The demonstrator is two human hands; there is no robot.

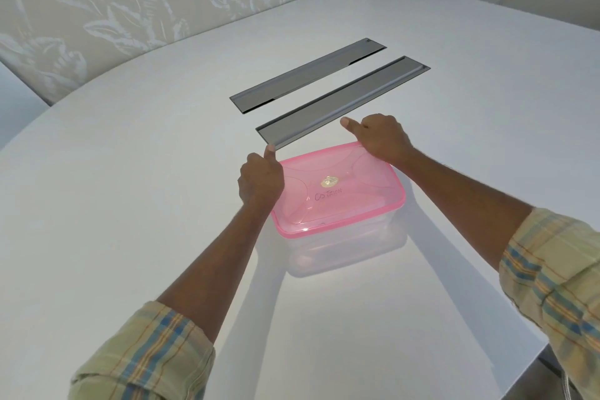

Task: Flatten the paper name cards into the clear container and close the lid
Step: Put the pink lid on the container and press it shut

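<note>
Clear container [347,253]: stands on the white table [130,204], below both grips and nearer than them, with see-through walls.
Name cards: I cannot make them out through the lid or the walls. They are presumably lying flat inside, but I cannot tell.
Pink lid [337,185]: lies over the container's mouth. Its near rim, the edge farthest from both grips, looks level, though I cannot tell whether it has clicked home.
Left hand [259,182]: on the lid's far-left edge, fingers curled down over the rim, thumb stretched forward and free.
Right hand [383,140]: on the far-right corner, fingers curled over the rim, thumb pointing across toward the other grip.
Step in hand: probably sealing the lid along its far side.
Doing it well: press straight down at both grips together so the opposite edge does not tip up, then work the pressure from each grip along the sides to the near corners. The box may slide on the smooth top, so push down, not forward.
Grey panels [344,101]: two of them, set into the tabletop just beyond the grips.
</note>
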